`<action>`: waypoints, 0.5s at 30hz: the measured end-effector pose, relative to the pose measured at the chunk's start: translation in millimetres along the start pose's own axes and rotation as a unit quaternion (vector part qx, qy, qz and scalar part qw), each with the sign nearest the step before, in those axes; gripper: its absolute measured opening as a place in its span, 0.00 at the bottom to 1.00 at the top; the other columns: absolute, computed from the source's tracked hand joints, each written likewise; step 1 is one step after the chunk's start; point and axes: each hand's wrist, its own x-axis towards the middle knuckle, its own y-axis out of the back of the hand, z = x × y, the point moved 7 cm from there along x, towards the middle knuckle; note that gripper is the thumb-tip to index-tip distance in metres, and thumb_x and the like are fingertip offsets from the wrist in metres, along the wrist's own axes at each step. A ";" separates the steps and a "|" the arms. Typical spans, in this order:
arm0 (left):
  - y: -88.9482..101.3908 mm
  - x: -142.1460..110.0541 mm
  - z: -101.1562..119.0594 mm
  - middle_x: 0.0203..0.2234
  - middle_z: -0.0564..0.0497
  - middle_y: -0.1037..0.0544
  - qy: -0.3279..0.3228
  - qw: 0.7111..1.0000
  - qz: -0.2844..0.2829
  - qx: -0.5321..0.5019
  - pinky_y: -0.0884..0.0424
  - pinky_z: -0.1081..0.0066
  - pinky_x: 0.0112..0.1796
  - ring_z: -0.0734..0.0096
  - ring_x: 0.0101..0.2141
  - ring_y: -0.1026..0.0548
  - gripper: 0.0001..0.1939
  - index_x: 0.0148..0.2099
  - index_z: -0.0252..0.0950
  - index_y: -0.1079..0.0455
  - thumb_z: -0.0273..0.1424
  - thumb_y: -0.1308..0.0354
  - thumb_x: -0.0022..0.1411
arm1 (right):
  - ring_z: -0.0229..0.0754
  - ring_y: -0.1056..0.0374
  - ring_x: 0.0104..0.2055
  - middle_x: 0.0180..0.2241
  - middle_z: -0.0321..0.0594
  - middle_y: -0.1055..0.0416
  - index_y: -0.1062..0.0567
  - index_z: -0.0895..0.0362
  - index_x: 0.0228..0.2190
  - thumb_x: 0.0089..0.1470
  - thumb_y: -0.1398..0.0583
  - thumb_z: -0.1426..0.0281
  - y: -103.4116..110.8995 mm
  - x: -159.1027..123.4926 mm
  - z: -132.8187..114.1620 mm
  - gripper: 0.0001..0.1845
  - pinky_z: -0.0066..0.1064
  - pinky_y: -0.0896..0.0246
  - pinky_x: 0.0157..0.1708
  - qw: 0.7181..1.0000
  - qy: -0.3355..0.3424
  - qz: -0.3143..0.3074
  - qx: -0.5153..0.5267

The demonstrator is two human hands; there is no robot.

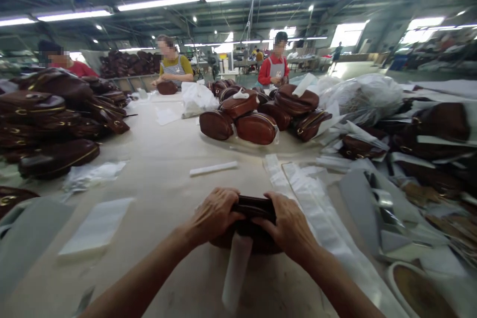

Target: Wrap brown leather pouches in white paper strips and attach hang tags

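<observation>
A dark brown leather bag (257,244) rests on the table in front of me. My left hand (219,211) grips its upper edge on the left, thumb on the near side and fingers over the far side. On the right, my right hand (288,218) pinches the same edge in a like way. From the bag's near side a white paper strip (237,268) hangs down onto the table. Just beyond my hands lies a rolled white strip (213,168). The bag's underside and far face are hidden.
Finished-looking brown bags (257,127) are stacked ahead, with another heap (40,109) at left. White paper sheets (97,226) lie left; clear plastic strips (320,203) run along the right. A tape roll (413,290) sits near right. Several people work beyond the table.
</observation>
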 end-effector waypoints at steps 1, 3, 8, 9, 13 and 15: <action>0.8 0.3 -2.4 0.38 0.46 0.25 0.010 1.000 0.023 0.003 0.29 0.64 0.39 0.64 0.37 0.27 0.11 0.45 0.35 0.35 0.33 0.44 0.60 | 0.46 0.32 0.36 0.34 0.44 0.28 0.31 0.58 0.41 0.53 0.40 0.59 -2.9 1.0 0.2 0.17 0.37 0.39 0.37 1.000 -0.004 -0.013 0.003; 5.6 0.0 2.5 0.36 0.47 0.24 -0.020 0.997 0.068 0.035 0.29 0.66 0.36 0.64 0.35 0.26 0.15 0.50 0.34 0.38 0.31 0.47 0.61 | 0.45 0.34 0.33 0.31 0.41 0.29 0.29 0.57 0.34 0.52 0.38 0.62 -3.5 1.6 -2.2 0.12 0.34 0.40 0.34 1.000 -0.008 -0.026 -0.001; 18.2 -14.6 29.3 0.33 0.48 0.25 -0.138 0.978 0.130 0.089 0.31 0.69 0.35 0.68 0.32 0.27 0.10 0.48 0.35 0.37 0.31 0.52 0.66 | 0.43 0.37 0.31 0.28 0.39 0.31 0.30 0.56 0.29 0.52 0.37 0.63 13.3 -6.8 -19.9 0.10 0.33 0.44 0.31 1.000 0.007 0.005 0.001; 18.4 -18.6 30.1 0.33 0.48 0.25 -0.138 0.976 0.141 0.092 0.31 0.69 0.35 0.68 0.32 0.27 0.10 0.48 0.35 0.37 0.31 0.53 0.66 | 0.43 0.37 0.31 0.28 0.39 0.32 0.30 0.56 0.29 0.53 0.38 0.63 13.2 -9.3 -22.4 0.10 0.33 0.44 0.32 1.000 0.014 0.003 -0.002; 3.2 -24.4 25.8 0.33 0.48 0.24 -0.126 0.974 0.148 0.119 0.31 0.68 0.35 0.66 0.32 0.27 0.11 0.46 0.36 0.36 0.32 0.55 0.67 | 0.44 0.37 0.32 0.29 0.40 0.31 0.31 0.57 0.29 0.54 0.40 0.60 0.8 -17.3 -16.7 0.13 0.34 0.43 0.33 0.999 0.011 -0.032 -0.009; -6.4 -19.5 23.4 0.33 0.47 0.24 -0.129 0.975 0.131 0.122 0.31 0.65 0.36 0.64 0.33 0.26 0.12 0.46 0.37 0.35 0.35 0.56 0.67 | 0.44 0.36 0.33 0.30 0.41 0.31 0.31 0.57 0.29 0.53 0.40 0.58 -2.8 -20.0 -10.3 0.15 0.35 0.42 0.34 0.999 -0.002 -0.041 -0.002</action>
